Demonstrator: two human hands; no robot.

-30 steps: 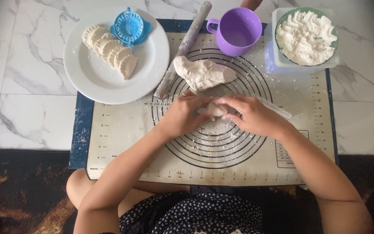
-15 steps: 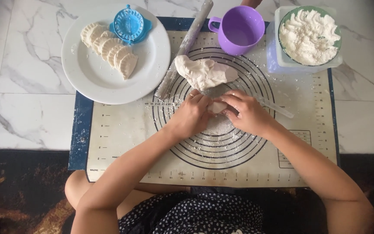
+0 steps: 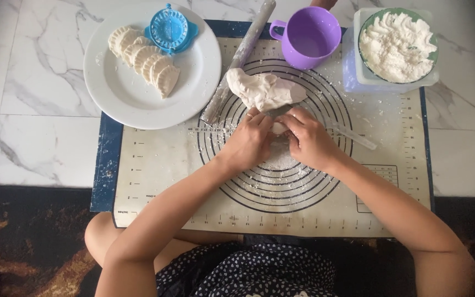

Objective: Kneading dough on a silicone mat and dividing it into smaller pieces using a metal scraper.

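Observation:
My left hand (image 3: 247,144) and my right hand (image 3: 306,137) meet over the middle of a baking mat (image 3: 160,165) with printed rings. Between their fingertips they pinch a small piece of dough (image 3: 278,128), mostly hidden by the fingers. A larger lump of dough (image 3: 265,89) lies just beyond the hands on the mat. A clear thin utensil (image 3: 355,137) lies on the mat to the right of my right hand.
A white plate (image 3: 133,96) at the upper left holds several shaped dumplings (image 3: 147,59) and a blue dumpling press (image 3: 169,29). A rolling pin (image 3: 240,55) lies diagonally beside it. A purple mug (image 3: 307,37) and a bowl of white filling (image 3: 397,47) stand at the back right.
Both hands have moved slightly away from my body, toward the large dough lump, still working the small piece between the fingers.

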